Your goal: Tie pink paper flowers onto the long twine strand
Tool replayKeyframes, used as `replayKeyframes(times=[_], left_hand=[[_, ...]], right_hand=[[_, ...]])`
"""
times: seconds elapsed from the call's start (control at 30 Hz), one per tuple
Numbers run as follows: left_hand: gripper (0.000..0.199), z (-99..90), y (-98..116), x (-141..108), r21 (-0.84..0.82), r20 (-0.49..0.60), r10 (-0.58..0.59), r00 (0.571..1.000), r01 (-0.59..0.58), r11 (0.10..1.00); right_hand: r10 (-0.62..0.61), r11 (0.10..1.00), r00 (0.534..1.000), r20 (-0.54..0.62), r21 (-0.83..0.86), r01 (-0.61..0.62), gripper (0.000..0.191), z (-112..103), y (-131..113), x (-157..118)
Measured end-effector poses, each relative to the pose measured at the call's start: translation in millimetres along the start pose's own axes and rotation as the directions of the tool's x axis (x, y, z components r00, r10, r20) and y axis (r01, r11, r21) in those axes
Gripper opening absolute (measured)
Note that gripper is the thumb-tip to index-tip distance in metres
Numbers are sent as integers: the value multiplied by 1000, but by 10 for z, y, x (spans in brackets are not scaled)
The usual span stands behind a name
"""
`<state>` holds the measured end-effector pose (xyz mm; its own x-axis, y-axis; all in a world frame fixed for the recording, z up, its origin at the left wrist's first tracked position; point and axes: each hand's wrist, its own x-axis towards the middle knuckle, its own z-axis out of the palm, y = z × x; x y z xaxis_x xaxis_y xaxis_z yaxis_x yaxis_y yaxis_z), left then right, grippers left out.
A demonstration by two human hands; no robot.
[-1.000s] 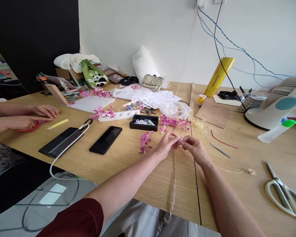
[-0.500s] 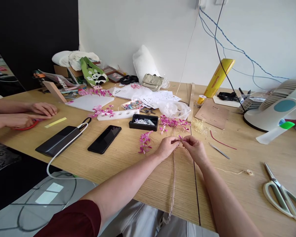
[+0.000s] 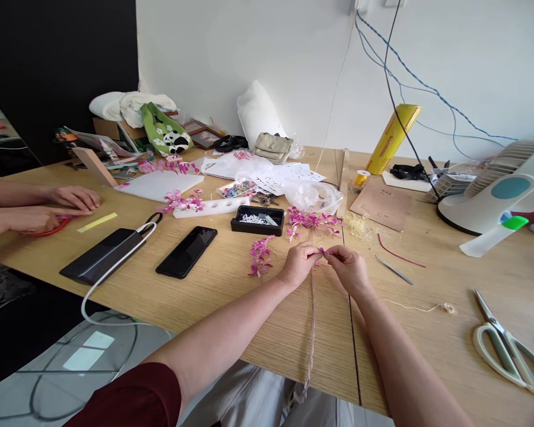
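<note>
My left hand [image 3: 299, 264] and my right hand [image 3: 349, 270] meet over the table, thumbs and fingertips pinched together on a small pink flower [image 3: 322, 251]. Fingers cover most of the flower. A twisted cord [image 3: 312, 332] runs from beneath my hands toward me and hangs over the table's front edge. Just beyond the hands lies a bunch of pink flowers [image 3: 311, 219], and a smaller pink flower sprig [image 3: 260, 256] rests left of my left hand. To the right of my right hand are tweezers [image 3: 394, 270] and a dark red cord [image 3: 400, 251].
Large scissors [image 3: 501, 338] lie at right, below a white fan [image 3: 493, 190]. A black box [image 3: 257, 228] of small white pieces, a phone [image 3: 187, 252] and a power bank [image 3: 102, 255] stand left. Another person's hands [image 3: 73, 198] hold red-handled scissors at far left.
My fingertips have shifted slightly around the pink flower, which is now more covered. The whole view has moved a little; the table's things lie as before.
</note>
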<state>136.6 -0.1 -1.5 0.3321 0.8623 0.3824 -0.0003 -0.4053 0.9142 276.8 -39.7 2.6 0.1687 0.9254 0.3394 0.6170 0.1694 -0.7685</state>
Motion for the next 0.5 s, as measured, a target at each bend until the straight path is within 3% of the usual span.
replayKeyframes(times=[0.2, 0.37, 0.5], left_hand=[[10, 18, -26, 9, -16, 60, -65, 996, 66, 998], [13, 19, -71, -2, -209, 166, -261, 951, 292, 933], [13, 2, -52, -12, -291, 173, -320, 932, 358, 887]], right_hand=[[-80, 987, 996, -39, -146, 74, 11, -50, -43, 8], [-43, 984, 992, -122, -179, 20, 8, -153, 26, 57], [43, 986, 965, -259, -146, -84, 9, -293, 152, 109]])
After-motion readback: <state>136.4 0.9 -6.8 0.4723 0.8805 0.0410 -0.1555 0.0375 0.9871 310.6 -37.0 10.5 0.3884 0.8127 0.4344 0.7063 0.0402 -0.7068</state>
